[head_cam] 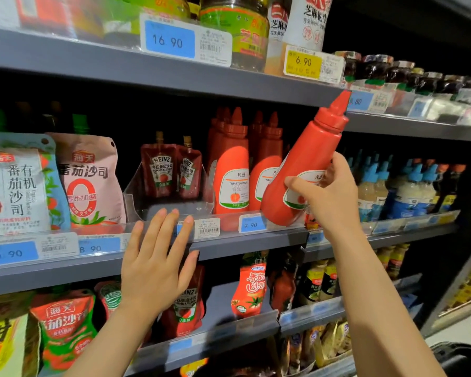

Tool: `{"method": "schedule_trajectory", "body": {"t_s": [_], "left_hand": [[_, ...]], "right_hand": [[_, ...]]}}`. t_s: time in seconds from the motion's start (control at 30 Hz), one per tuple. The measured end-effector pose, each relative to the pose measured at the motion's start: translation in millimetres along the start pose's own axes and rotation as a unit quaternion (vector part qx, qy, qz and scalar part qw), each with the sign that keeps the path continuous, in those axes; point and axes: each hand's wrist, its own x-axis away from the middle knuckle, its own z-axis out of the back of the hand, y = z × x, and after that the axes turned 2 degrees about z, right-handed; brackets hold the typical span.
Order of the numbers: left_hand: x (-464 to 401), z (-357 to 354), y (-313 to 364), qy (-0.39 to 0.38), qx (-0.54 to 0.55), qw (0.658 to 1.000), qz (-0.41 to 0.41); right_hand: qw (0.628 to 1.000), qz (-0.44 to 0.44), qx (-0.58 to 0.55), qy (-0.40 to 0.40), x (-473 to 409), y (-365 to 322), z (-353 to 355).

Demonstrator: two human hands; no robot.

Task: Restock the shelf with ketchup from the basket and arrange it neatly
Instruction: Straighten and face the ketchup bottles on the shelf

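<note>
Red ketchup bottle (pixel 302 170) was held in the right hand (pixel 328 197), fingers and thumb wrapped round its lower labelled body. Bottle tilted, nozzle cap up and to the right, base hanging just over the front lip of the middle shelf (pixel 256 242), beside the standing ketchup bottles (pixel 245 170) of the same label. Left hand (pixel 157 257) was open, fingers straight and spread, raised in front of the shelf edge near a barcode tag (pixel 208 228); contact not clear. Heinz pouches (pixel 172 170) stood in a clear tray left of the bottles. Blue price tag (pixel 252 224) read 9.90. Dark basket (pixel 462 360) sat at lower right.
</note>
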Motion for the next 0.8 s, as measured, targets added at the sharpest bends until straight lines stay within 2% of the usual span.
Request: {"method": "schedule_trajectory", "body": {"t_s": [0.27, 0.8], "left_hand": [[0.6, 2.1, 1.4, -0.005, 0.000, 1.000, 0.005], [1.0, 3.9, 3.4, -0.012, 0.013, 1.000, 0.015]], "right_hand": [[0.999, 0.009, 0.049, 0.002, -10.9, 2.2, -14.0], [0.997, 0.054, 0.046, 0.001, -7.7, 4.6, -16.5]]}}
